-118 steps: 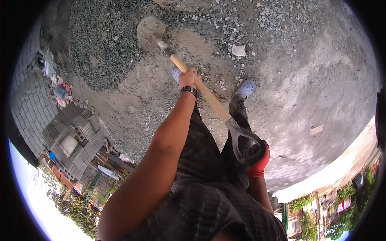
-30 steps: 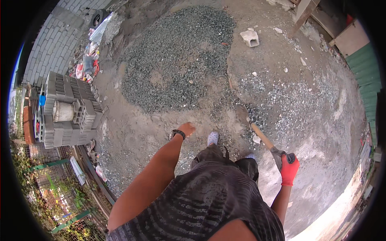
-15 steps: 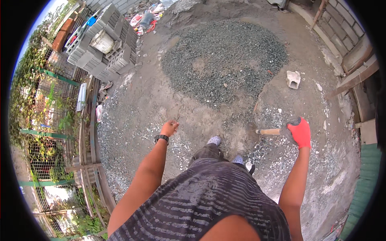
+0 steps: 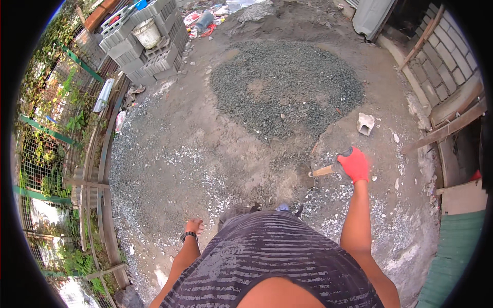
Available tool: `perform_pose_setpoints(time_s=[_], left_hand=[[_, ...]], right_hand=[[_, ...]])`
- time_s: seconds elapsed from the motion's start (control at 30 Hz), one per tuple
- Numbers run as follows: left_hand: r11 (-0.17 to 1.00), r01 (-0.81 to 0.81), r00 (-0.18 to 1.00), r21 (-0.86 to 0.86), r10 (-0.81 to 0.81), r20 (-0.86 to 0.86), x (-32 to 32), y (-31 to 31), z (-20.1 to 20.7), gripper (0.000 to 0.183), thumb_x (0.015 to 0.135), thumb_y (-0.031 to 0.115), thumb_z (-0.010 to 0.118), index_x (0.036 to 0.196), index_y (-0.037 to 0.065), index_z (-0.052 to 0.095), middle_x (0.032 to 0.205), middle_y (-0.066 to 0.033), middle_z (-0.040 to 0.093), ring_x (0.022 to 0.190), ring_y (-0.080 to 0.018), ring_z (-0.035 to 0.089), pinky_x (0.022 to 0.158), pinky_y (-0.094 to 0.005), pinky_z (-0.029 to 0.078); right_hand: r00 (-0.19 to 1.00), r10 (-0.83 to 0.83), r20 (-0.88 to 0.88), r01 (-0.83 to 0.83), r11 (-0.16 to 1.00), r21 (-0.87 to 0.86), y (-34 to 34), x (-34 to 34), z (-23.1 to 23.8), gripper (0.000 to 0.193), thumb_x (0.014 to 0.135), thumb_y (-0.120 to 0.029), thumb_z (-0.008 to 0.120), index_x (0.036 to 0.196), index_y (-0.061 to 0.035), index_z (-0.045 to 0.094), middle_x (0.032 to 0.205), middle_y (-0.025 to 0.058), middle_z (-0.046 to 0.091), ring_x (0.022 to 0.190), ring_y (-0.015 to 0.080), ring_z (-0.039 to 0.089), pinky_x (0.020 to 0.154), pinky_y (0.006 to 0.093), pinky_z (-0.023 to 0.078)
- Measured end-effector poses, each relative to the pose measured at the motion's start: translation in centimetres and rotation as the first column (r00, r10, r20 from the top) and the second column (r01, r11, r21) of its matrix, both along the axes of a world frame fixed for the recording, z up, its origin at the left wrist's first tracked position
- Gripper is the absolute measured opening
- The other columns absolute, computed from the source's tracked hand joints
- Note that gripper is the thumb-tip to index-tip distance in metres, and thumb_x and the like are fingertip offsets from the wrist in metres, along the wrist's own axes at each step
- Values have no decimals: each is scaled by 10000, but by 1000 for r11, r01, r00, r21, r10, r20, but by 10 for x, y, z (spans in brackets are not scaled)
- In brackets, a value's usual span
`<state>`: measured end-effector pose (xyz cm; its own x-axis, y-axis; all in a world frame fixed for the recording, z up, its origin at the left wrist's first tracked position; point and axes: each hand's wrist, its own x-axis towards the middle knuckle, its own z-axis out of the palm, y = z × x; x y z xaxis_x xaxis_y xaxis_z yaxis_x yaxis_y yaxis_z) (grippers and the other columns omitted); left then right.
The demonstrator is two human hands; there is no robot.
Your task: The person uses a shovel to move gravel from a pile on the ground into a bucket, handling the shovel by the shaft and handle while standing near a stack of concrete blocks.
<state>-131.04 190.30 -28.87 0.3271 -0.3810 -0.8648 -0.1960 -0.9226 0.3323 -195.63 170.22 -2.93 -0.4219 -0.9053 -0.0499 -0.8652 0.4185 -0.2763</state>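
Note:
My right hand [image 4: 354,164], in a red and grey glove, grips a shovel [image 4: 322,171] by its upper end. The shovel's wooden shaft points down and left, and its dull blade is hard to make out against the dirt. My bare left hand [image 4: 194,226], with a dark watch on the wrist, hangs low on the left. Its fingers are loosely apart and it holds nothing. In front of me spreads a low, round heap of dark grey gravel [image 4: 292,87], its near edge beyond the shovel.
A broken concrete block [image 4: 365,124] lies right of the gravel. Stacked hollow blocks [image 4: 167,20] with a dirty white bucket [image 4: 147,34] stand far left. Along the left runs a wire fence [image 4: 43,169]; a block wall [image 4: 446,61] and green sheeting [image 4: 452,256] line the right.
My left hand has dropped lower and back toward my body. My right hand has moved left with the shovel. The view has shifted, and my feet show less.

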Motion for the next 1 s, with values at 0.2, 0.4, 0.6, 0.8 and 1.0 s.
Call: perform_pose_setpoints(time_s=[0.2, 0.4, 0.6, 0.8, 1.0], left_hand=[[949, 229, 970, -219, -240, -27, -2, 23, 15, 315, 892, 262, 628, 1115, 39, 623, 831, -90, 704, 650, -200, 680, 538, -331, 535], [947, 104, 982, -304, -147, -122, 71, 35, -30, 340, 892, 253, 633, 1141, 24, 601, 881, -117, 692, 749, -218, 677, 609, -356, 548], [972, -108, 990, -211, 86, -109, 158, 94, -57, 262, 859, 240, 663, 1029, 43, 638, 771, -97, 686, 595, -190, 659, 470, -318, 499], [986, -112, 993, -124, 105, -56, 184, 134, -47, 230, 856, 250, 652, 987, 62, 640, 774, -80, 694, 586, -183, 656, 490, -340, 512], [991, 21, 998, -129, -28, -53, 181, 119, -29, 255, 864, 265, 639, 1021, 65, 651, 778, -50, 683, 571, -147, 618, 513, -321, 510]], right_hand=[[992, -87, 89, 86, 996, 19, 25, 21, -3, 692, 687, -409, 717, 1235, 0, 606, 1185, 214, 640, 1142, 356, 586, 969, 408, 467], [996, -64, 57, 67, 996, -59, 64, 65, -19, 693, 676, -394, 727, 1237, -6, 603, 1158, 219, 647, 1095, 359, 611, 933, 400, 488], [995, -93, 25, 94, 995, -27, 104, 141, -6, 457, 673, -326, 704, 1075, -109, 693, 1053, 171, 684, 982, 356, 645, 850, 423, 515], [967, -229, -115, 232, 973, 16, 118, 181, -18, 574, 706, -353, 689, 1206, -77, 634, 1150, 179, 658, 1074, 364, 614, 913, 435, 493], [966, -216, -145, 214, 976, -28, 120, 187, -40, 605, 714, -363, 686, 1230, -53, 616, 1196, 190, 636, 1119, 353, 593, 939, 433, 479]])
